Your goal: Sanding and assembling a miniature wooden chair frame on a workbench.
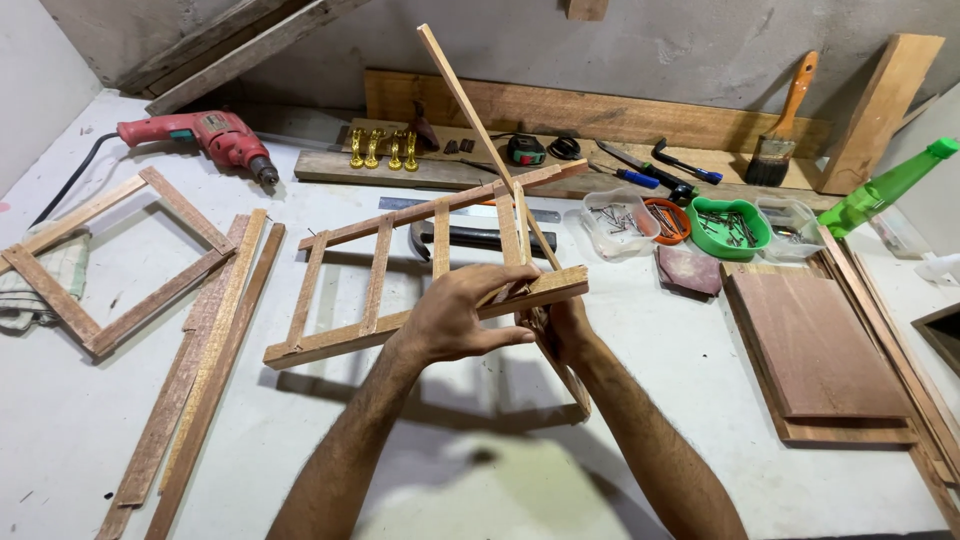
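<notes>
In the middle of the frame a small wooden ladder frame [420,270] is held up in the air above the white table [80,420]. It has two long rails and several short rungs between them, and it lies nearly flat, with its left end lower. The left hand [455,315] closes around the nearer rail, close to its right end, the fingers curled over the top and the thumb below, so the frame probably stays level by this one grip. The right hand [562,325] sits just under the same end; its fingers are mostly hidden behind the rail, so I cannot tell how tightly it closes, but it seems to hold a thin wooden strip [480,125]. This strip passes through the frame beside the last rung and rises slanted to the upper middle of the frame (perhaps it is being tried against the rungs).

On the left lies a square wooden frame [120,262], and just right of it some loose long slats [205,360]. In the upper left a red electric drill [215,138] rests on its side. Along the top, on a plank, stand small golden fittings [382,149], a tape measure [527,150] and screwdrivers [640,172]. To the right are plastic tubs with nails [730,228], a paint brush [782,125], a green bottle [888,188] and flat brown boards [815,345], all within easy reach of the hands.
</notes>
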